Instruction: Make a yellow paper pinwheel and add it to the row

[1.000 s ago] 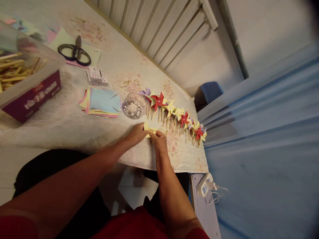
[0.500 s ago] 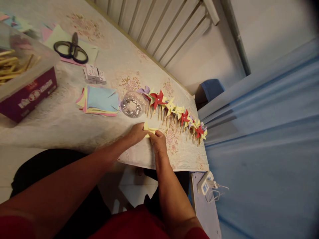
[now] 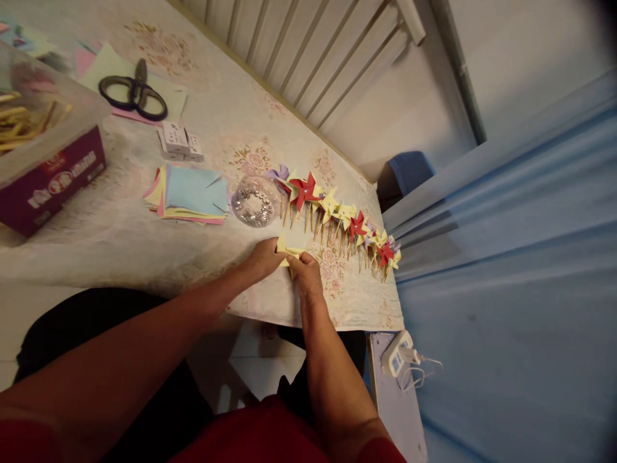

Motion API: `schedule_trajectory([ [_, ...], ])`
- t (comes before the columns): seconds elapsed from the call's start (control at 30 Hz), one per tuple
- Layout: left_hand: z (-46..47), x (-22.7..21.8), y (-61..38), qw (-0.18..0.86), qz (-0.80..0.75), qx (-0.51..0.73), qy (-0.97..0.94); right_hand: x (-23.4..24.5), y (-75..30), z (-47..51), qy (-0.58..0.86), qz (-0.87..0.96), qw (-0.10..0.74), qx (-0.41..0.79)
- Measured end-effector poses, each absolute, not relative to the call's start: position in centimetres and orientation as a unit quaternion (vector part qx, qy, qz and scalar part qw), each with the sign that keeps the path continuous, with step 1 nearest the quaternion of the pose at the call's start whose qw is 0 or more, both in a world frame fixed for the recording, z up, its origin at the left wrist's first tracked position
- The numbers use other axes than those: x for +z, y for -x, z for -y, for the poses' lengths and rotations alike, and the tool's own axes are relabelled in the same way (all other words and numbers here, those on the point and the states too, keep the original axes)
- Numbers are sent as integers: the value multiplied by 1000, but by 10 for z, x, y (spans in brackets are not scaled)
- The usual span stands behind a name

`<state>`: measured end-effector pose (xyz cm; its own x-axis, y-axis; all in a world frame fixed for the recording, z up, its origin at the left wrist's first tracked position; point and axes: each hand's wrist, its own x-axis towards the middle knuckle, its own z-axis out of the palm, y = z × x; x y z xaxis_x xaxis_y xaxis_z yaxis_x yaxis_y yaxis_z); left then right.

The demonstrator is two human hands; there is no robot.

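Between both hands, just over the table's near side, is a yellow paper pinwheel [image 3: 288, 249] with its blades partly folded in. My left hand [image 3: 264, 258] pinches its left side. On its right side, the thumb and fingers of my right hand [image 3: 306, 270] are closed on the paper. The fingers cover its centre, so a pin or stick there cannot be made out. Beyond the hands stands a clear round dish [image 3: 255, 200] of small shiny metal pieces. A row of finished pinwheels [image 3: 357, 225] in red, yellow and purple on thin sticks lies to the right.
Left of the dish lies a stack of coloured paper squares [image 3: 195, 191]. Small white boxes [image 3: 177, 141] and black-handled scissors [image 3: 134, 96] on paper sheets are farther back. A plastic bin [image 3: 58, 180] holds yellow sticks. A power strip [image 3: 398, 354] sits right of the table, by a blue curtain [image 3: 506, 270].
Both hands stay almost in place on the yellow pinwheel, with only a slight shift of the fingers. The view has moved a little, so things at the left appear slightly farther left.
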<state>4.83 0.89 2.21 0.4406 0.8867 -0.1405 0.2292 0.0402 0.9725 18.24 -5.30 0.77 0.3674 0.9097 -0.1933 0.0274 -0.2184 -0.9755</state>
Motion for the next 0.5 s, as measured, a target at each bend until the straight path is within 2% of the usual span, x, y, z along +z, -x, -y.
schedule_trajectory([
  [0.17,-9,19,-49,606,-434,287,-601,12,-182,54,620,348,527,465],
  [0.33,-7,20,-46,693,-376,310,-531,15,-180,54,634,349,519,454],
  [0.5,-6,24,-42,726,-356,303,-503,17,-180,53,643,344,514,452],
])
